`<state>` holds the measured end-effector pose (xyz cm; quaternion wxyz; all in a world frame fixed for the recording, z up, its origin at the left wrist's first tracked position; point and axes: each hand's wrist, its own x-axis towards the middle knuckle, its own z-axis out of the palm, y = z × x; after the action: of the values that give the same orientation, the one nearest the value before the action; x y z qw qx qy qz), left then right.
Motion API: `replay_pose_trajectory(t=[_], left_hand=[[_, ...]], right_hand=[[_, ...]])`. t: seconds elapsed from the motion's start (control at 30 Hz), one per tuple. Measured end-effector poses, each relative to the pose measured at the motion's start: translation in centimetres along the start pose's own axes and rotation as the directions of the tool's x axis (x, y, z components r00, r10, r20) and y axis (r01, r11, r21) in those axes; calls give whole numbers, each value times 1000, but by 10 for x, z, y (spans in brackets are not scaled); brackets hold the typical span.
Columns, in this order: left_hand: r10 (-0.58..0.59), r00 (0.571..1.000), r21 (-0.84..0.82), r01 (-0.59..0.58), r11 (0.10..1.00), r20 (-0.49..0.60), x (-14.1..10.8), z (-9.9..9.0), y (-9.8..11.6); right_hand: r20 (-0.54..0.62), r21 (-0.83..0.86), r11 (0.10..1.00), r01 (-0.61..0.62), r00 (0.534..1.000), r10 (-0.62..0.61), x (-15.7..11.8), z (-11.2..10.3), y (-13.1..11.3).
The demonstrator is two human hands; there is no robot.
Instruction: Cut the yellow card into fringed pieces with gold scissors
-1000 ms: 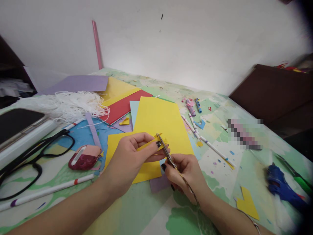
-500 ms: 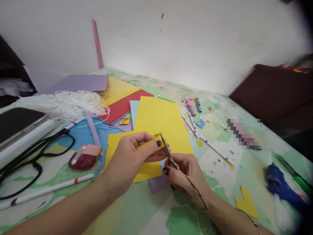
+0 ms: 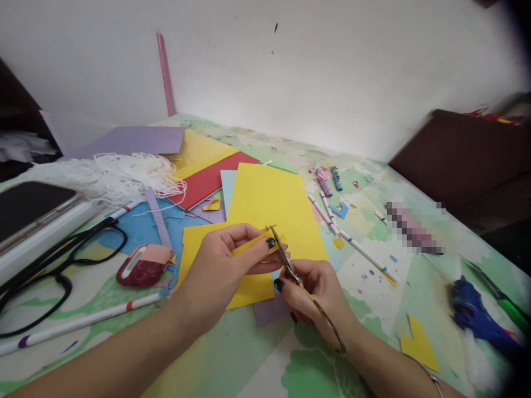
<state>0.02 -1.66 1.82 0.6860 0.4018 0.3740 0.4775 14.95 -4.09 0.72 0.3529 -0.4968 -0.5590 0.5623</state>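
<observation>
A small folded strip of yellow paper is pinched between the thumb and fingers of my left hand. My right hand grips small scissors, whose blades point up and to the left across the strip's right end. The two blade tips show slightly apart just above my left thumb. Under both hands lie yellow sheets, with a piece of purple paper sticking out below them.
Glasses, a maroon and pink case, white string and a phone lie left. Striped white sticks, a blue glue gun and green-handled scissors lie right.
The scissors' handle loop has shifted slightly to the left and the blades have come a little closer together. My left hand and the strip have hardly moved.
</observation>
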Motion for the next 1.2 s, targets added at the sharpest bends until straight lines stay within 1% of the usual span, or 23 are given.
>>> replay_pose_trajectory(t=[0.2, 0.37, 0.47, 0.6, 0.7, 1.2], left_hand=[[15, 1000, 17, -15, 1000, 11, 1, 0, -1], [9, 1000, 4, -9, 1000, 4, -1, 0, 0], [-3, 1000, -10, 3, 1000, -5, -1, 2, 1], [-16, 999, -44, 18, 999, 39, -3, 2, 3], [-17, 999, -61, 20, 998, 47, -3, 2, 3], [1, 999, -35, 1, 999, 53, -1, -1, 0]], right_hand=[[-11, -26, 999, -20, 1000, 19, 1, 0, 5], [-19, -38, 999, -9, 1000, 8, 1, 0, 7], [-23, -42, 999, -11, 1000, 10, 1, 0, 7], [-34, -38, 999, -15, 999, 14, 1, -1, 7], [-36, -41, 999, -15, 999, 14, 2, -1, 6], [-66, -40, 998, -42, 997, 40, 2, 0, 4]])
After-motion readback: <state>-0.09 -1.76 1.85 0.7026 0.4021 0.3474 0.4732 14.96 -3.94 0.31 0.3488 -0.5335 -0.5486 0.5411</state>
